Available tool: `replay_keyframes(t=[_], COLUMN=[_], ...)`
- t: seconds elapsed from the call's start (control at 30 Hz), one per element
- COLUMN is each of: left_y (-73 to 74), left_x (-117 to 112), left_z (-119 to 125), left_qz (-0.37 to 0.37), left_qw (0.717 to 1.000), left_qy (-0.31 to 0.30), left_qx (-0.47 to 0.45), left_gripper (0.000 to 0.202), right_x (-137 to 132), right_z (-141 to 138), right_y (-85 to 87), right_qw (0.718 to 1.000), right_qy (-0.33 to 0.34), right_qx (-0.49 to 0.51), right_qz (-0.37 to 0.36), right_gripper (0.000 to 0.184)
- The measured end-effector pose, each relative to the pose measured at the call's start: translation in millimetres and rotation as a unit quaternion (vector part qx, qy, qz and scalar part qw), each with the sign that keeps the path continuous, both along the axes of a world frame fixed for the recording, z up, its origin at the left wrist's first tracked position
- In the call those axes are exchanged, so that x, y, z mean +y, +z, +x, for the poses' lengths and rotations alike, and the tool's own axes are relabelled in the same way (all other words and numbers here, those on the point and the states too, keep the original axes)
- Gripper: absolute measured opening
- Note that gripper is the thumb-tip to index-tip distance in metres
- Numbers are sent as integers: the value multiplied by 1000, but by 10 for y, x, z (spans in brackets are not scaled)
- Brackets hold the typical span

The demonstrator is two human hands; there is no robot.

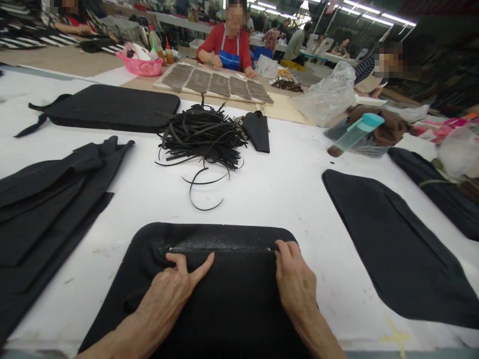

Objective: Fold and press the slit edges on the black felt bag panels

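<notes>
A black panel [239,304] with rounded corners, leather-like in look, lies in front of me on the white table. Near its far edge runs a long slit-like strip [220,246] with a shiny, whitish-speckled surface. My left hand [168,284] rests on the panel at the strip's left end, thumb and index finger spread apart and the other fingers curled under. At the right end, my right hand [297,274] has its fingers closed in a pinch on the panel's material. What lies under both palms is hidden.
Black strips [202,134] lie heaped beyond the panel. Black sheets [48,199] are stacked at left; another black panel [396,249] lies at right. Farther back are a teal-lidded bottle [355,134], a pink basket [140,65] and a person in red [228,45].
</notes>
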State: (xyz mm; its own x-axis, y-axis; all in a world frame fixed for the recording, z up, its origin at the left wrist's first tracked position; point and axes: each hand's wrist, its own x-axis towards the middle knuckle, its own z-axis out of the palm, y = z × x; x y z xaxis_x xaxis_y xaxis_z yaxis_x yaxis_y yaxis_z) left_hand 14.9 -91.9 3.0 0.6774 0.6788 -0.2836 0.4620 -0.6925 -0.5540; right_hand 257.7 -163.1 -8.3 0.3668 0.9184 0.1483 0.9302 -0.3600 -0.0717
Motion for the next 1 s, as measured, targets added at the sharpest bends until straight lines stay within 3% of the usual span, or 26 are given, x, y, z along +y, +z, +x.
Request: replay_keyframes(t=[0.13, 0.23, 0.37, 0.5, 0.63, 0.83, 1.0], left_y=[27, 17, -3, -34, -72, -88, -147], left_x=[-7, -5, 6, 2, 0, 150, 200], left_z=[13, 12, -51, -225, -366, -347, -438], left_qz=[-10, -2, -2, -19, -40, -72, -69], left_qw=[1000, 1000, 1000, 997, 993, 983, 975], left_qy=[4, -4, -14, -16, -6, 29, 7], left_qx=[8, -3, -23, -69, -107, -165, -213], left_gripper=[84, 83, 82, 76, 68, 64, 59], right_x=[-77, -121, -134, -94, -54, -47, -55], right_z=[-220, -352, -422, -492, -587, -570, -563], right_y=[-72, -142, -174, -117, -48, -33, -49], right_qw=[986, 979, 980, 980, 971, 960, 965], right_qy=[156, 200, 193, 179, 189, 201, 189], right_qx=[-27, -32, -51, -87, -137, -179, -168], right_qz=[53, 30, -1, -13, -53, -74, -64], right_gripper=[33, 41, 45, 45, 57, 61, 61])
